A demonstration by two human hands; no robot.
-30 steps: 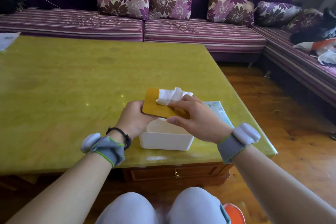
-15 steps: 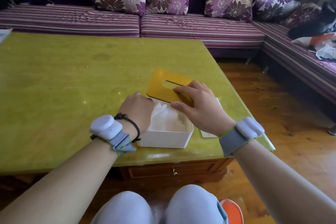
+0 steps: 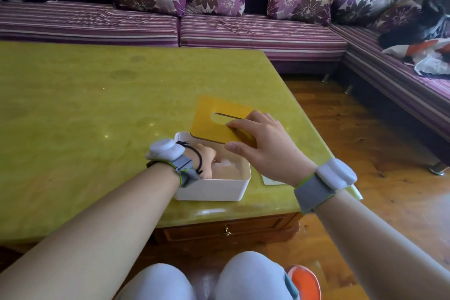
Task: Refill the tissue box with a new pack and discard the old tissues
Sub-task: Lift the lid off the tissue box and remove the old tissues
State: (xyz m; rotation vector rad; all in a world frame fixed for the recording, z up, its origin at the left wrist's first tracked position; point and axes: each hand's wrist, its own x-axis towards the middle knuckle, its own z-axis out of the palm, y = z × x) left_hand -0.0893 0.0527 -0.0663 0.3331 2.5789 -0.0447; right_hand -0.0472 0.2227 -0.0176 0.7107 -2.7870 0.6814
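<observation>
A white tissue box (image 3: 214, 190) stands near the front right of the yellow-green table (image 3: 85, 117), its top uncovered. My right hand (image 3: 265, 146) grips the flat yellow lid (image 3: 214, 124) with its oval slot, tilted over the box's far right corner. My left hand (image 3: 207, 161) reaches down inside the box, fingers among the white tissues (image 3: 227, 163); the box wall and my wrist hide whether the fingers grip them. A flat new pack (image 3: 271, 181) lies right of the box, mostly hidden under my right wrist.
A purple striped sofa (image 3: 255, 34) with floral cushions wraps the table's far and right sides. Clothes and a bag (image 3: 428, 53) lie on its right wing. Wooden floor (image 3: 365, 143) is right of the table. An orange object (image 3: 304, 282) sits by my knees.
The lid came off the box, lifted up and to the right by my right hand. The tissue slipped out of its slot. My left hand moved from the box's side down into it.
</observation>
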